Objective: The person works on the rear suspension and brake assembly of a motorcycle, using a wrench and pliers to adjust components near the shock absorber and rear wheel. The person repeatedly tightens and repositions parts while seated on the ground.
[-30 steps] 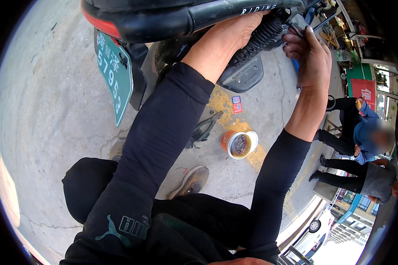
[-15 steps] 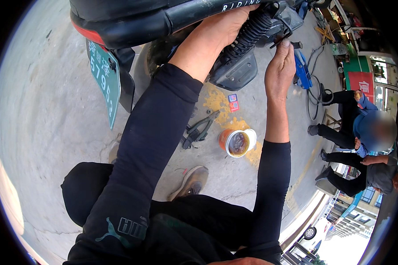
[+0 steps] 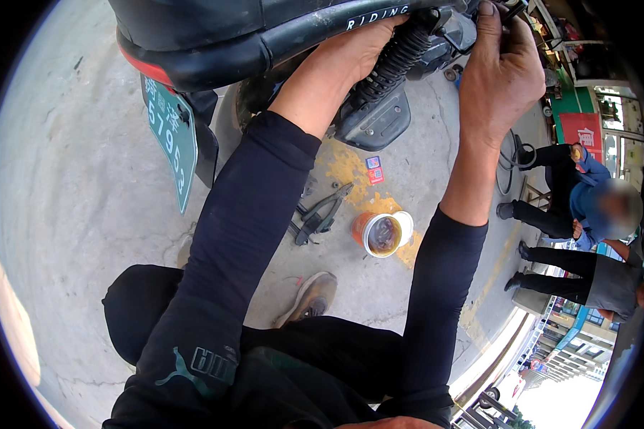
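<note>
My left hand reaches in under the black tail of a scooter, behind its black coil-spring shock absorber. Its fingers are hidden there. At the top right, my right hand is raised beside the scooter's frame, thumb and fingers pinched together. A small dark rod-shaped tool shows at its fingertips, partly cut off by the picture's upper edge. A dark grey plastic housing hangs below the shock absorber.
On the concrete floor stand an open tub of brown grease-like stuff, dark pliers and a small red-and-blue card. A grey hose lies to the right. Two people sit or stand at the far right. A green plate hangs at left.
My right hand has moved up and to the right with the dark tool, now nearer the top edge. The left hand has shifted slightly left. One person at right has changed posture.
</note>
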Tool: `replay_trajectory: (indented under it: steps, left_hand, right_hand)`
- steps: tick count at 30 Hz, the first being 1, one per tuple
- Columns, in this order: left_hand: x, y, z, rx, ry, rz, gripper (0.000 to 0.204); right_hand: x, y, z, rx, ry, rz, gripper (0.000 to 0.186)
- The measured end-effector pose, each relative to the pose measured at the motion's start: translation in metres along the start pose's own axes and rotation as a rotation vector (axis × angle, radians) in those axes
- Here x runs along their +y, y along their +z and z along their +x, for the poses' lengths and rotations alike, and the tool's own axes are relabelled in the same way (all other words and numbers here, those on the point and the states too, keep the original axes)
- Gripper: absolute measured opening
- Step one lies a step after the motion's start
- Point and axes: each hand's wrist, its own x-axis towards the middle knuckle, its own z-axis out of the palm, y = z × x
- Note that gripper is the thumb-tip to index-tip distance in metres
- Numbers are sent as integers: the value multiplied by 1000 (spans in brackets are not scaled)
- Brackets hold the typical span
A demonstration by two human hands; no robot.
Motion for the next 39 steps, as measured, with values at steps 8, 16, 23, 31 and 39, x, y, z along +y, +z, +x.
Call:
replay_trajectory:
  steps: [8, 16, 23, 31, 39]
  left_hand:
    - [-15, -10, 14, -30, -59, -11, 30]
    - [-11, -15, 6, -6, -98, -23, 31]
    - [-5, -8, 4, -25, -57, -10, 29]
    - [-7, 0, 0, -64, -20, -26, 25]
    - [-4, -15, -4, -91, 10, -28, 22]
  right_hand:
    - [177, 16, -52, -188, 499, 126, 43]
    - [2, -21, -143, -451, 684, 490, 64]
    - [-34, -10, -38, -207, -363, -55, 45]
    - [48, -24, -36, -211, -420, -160, 45]
    - [15, -10, -18, -52, -521, -155, 37]
